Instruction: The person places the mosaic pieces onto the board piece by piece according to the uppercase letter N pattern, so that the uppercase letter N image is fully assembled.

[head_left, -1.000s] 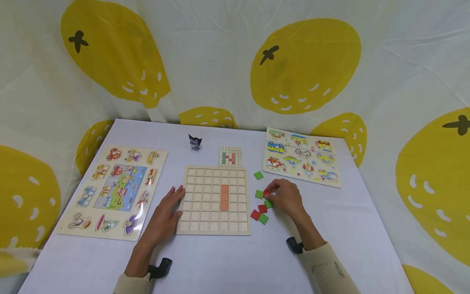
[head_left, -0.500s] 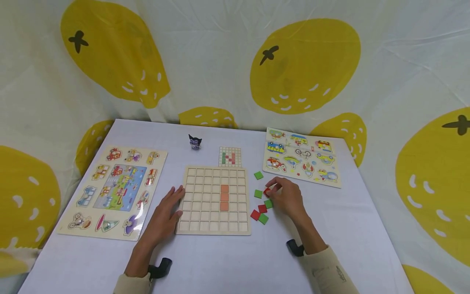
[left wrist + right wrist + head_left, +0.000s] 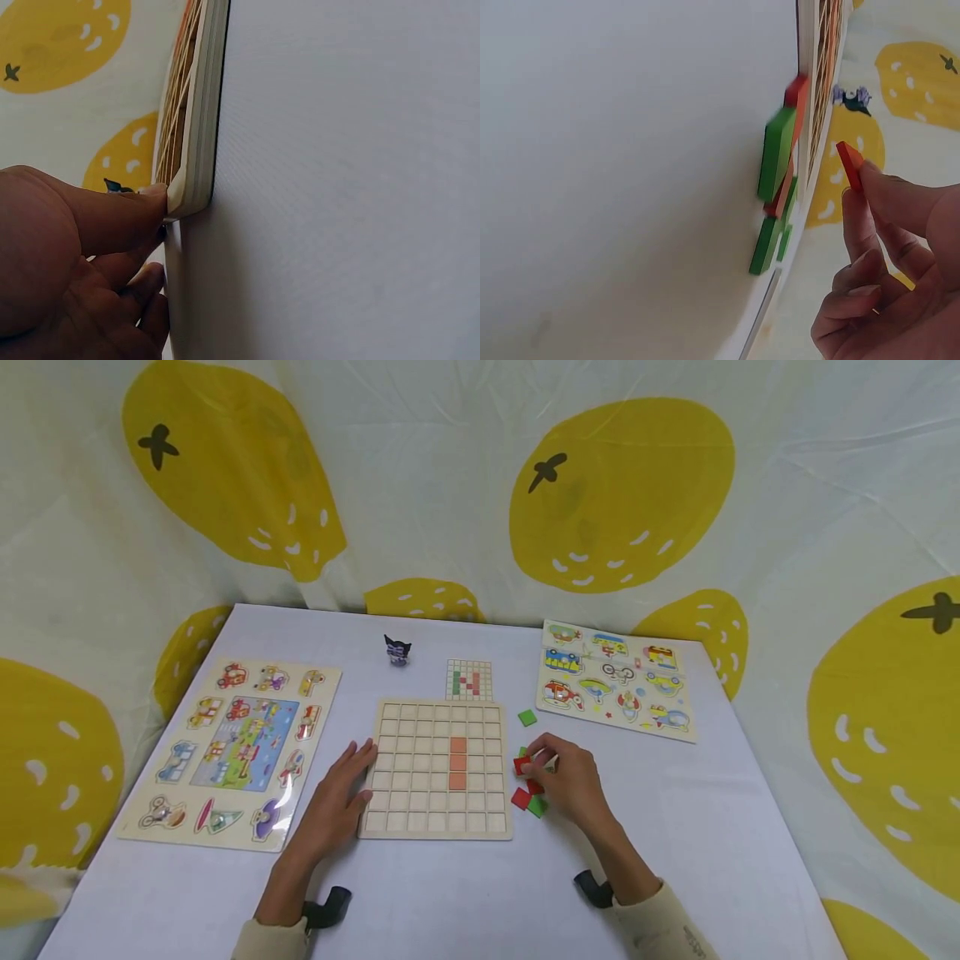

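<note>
My right hand [image 3: 573, 779] pinches a small red square tile [image 3: 522, 766] between thumb and fingertips, over the loose tiles right of the wooden grid board. In the right wrist view this tile [image 3: 850, 165] stands tilted, lifted off the table. Below the hand lie green and red tiles, partly hidden by it; one red tile [image 3: 521, 797] shows at the lower left. The board [image 3: 420, 781] has three orange-red tiles [image 3: 458, 762] in one column. My left hand [image 3: 335, 804] rests along its left edge, and the left wrist view shows the thumb touching the board's corner [image 3: 180, 193].
A small patterned grid card [image 3: 483, 670] lies behind the board, with a dark figurine [image 3: 398, 651] to its left. A large vehicle puzzle [image 3: 180, 814] is at the left; another puzzle board [image 3: 615, 714] lies back right. A green tile [image 3: 527, 717] sits apart from the others.
My right hand has picked the red tile up from beside a green one and moved it left and nearer the board. My left hand has stayed still.
</note>
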`<state>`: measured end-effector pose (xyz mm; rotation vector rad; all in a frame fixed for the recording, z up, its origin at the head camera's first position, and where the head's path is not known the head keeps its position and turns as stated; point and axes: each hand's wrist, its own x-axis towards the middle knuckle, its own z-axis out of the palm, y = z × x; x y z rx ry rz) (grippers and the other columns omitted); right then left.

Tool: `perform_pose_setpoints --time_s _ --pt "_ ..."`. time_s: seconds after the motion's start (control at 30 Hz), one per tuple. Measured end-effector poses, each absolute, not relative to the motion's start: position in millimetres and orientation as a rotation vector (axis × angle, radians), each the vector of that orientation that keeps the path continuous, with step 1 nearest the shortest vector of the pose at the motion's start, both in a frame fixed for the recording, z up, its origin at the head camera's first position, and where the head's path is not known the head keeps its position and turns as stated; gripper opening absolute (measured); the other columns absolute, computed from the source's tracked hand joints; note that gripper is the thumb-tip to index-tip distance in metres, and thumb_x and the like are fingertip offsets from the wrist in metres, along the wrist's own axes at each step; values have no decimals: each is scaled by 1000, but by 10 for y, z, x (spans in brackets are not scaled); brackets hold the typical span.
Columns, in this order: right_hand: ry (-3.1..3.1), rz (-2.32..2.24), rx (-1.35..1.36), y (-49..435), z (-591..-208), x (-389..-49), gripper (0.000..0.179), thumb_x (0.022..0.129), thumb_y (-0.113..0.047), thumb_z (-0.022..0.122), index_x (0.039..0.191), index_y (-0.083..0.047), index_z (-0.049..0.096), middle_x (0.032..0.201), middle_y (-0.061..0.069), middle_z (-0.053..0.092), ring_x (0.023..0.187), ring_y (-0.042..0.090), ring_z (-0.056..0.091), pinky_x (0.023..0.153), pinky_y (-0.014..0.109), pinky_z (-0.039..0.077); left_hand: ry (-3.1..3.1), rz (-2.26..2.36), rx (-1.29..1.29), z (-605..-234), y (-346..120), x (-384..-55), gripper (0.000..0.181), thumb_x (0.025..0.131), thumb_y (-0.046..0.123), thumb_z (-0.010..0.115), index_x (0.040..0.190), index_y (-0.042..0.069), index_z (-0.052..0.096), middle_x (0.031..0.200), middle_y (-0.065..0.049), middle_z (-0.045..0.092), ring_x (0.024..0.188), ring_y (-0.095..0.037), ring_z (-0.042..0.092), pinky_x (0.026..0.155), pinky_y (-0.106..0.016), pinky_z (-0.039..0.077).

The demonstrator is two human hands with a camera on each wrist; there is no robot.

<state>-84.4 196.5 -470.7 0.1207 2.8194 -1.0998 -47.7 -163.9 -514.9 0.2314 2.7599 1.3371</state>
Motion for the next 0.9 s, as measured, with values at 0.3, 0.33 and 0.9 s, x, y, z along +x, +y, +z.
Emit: perform_pose_setpoints --time_s 0.3,0.33,0.9 --pt "2787 -1146 18 1717 -4712 -689 16 90 -15 85 96 -26 74 79 -7 67 73 16 56 60 25 45 2759 1344 236 -5150 -1647 -477 72 97 -10 62 163 6 40 174 -14 35 165 -42 19 130 -69 18" --pt "2782 -1146 12 1688 -4717 -679 16 90 -15 85 95 -26 74 79 -7 67 72 16 56 60 25 44 2760 1343 237 -5156 -1649 -477 72 97 -10 62 163 6 40 174 -14 35 165 -42 19 130 -69 18" --pt "2752 -1037 -165 1272 -4738 -614 15 88 -15 85 87 -22 72 74 -11 66 80 10 60 69 29 48 2752 1333 231 -5157 -1648 -477 72 98 -8 62 164 7 39 175 -13 33 165 -41 17 130 -69 18"
